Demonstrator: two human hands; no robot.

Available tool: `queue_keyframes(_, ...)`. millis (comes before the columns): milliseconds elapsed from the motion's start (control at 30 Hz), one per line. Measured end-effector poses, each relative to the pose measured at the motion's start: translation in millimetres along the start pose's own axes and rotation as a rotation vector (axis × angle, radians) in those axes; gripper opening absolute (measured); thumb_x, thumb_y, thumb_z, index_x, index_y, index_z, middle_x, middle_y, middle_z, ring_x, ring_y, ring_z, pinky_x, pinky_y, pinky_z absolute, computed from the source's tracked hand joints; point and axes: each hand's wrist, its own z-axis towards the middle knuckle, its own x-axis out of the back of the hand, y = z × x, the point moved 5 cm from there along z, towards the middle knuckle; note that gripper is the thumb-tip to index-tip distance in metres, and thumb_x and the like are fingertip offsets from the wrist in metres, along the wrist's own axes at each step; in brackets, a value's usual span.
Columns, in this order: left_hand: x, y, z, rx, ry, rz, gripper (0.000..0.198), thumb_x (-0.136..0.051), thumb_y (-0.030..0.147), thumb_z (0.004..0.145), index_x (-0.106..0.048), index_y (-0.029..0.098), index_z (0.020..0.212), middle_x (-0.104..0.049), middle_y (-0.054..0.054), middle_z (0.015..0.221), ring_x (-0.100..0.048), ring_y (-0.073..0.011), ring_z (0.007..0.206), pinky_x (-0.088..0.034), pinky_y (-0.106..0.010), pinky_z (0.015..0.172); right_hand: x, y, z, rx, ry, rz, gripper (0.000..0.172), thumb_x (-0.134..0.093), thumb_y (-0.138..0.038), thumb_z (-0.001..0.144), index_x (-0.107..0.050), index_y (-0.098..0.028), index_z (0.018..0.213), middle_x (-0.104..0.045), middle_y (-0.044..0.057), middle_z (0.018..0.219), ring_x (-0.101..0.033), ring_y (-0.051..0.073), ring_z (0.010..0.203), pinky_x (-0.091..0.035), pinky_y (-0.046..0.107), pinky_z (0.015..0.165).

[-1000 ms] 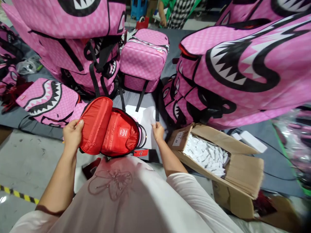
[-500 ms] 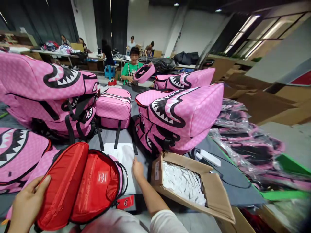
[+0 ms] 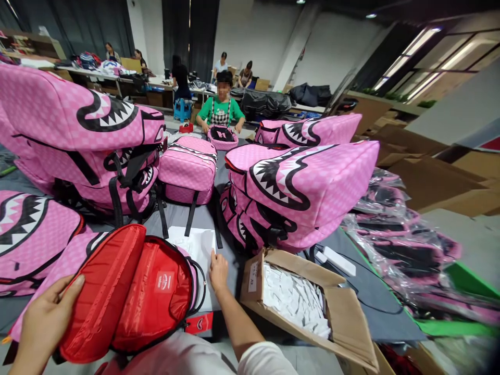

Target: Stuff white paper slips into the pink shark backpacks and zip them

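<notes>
Your right sleeve [image 3: 267, 360] is white and short, its cloth softly creased, with a hem that circles the arm near the elbow. Below that hem your right forearm [image 3: 242, 317] is bare down to the wrist, and your right hand [image 3: 219, 271] is bare as well. At the lower edge of the view you show a pale garment [image 3: 187, 357], greyish where its folds fall into shade, cut off too much to read its shape. Your left hand [image 3: 49, 312] is also bare; your left sleeve is out of view.
</notes>
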Motion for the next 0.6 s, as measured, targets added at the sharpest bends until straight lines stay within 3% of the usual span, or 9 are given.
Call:
queue_keyframes(133,0.5,-5,2,0.026,0.014,0.017,0.029,-0.065,0.069,0.039,-0.067,0.042,0.049,-0.065,0.003,0.053,-0.059,-0.0311,0.063,-0.042,-0.039,0.060,-1,3,6,-0.029,-0.021,0.064,0.060,-0.035,-0.003,0.091,-0.059,-0.025,0.141,-0.073,0.011,0.110,-0.069,0.027,0.101,-0.048,0.037,0.092)
queue_keyframes(267,-1.4,-12,7,0.000,0.005,0.021,0.032,-0.065,0.069,0.040,-0.069,0.041,0.053,-0.067,0.004,0.055,-0.061,-0.0311,0.066,-0.041,-0.037,0.060,-4,10,9,-0.050,-0.012,0.077,0.039,-0.039,-0.005,0.095,-0.070,-0.023,0.110,-0.075,0.009,0.104,-0.068,0.025,0.101,-0.044,0.036,0.092)
queue_keyframes(400,-3.0,-12,9,0.001,-0.008,0.043,0.038,-0.064,0.068,0.040,-0.069,0.036,0.059,-0.068,0.004,0.058,-0.061,-0.0275,0.066,-0.039,-0.033,0.058,-8,12,7,0.004,0.136,-0.013,0.025,-0.052,-0.004,0.091,-0.070,-0.021,0.096,-0.070,0.010,0.120,-0.062,0.024,0.107,-0.040,0.034,0.092)
queue_keyframes(600,-5.6,-9,6,0.058,-0.017,0.103,0.055,-0.060,0.067,0.036,-0.071,0.027,0.072,-0.066,0.002,0.057,-0.058,-0.0224,0.061,-0.037,-0.029,0.054,-19,6,8,0.124,0.127,-0.042,0.021,-0.059,-0.003,0.087,-0.068,-0.022,0.090,-0.068,0.005,0.094,-0.057,0.021,0.090,-0.033,0.033,0.081)
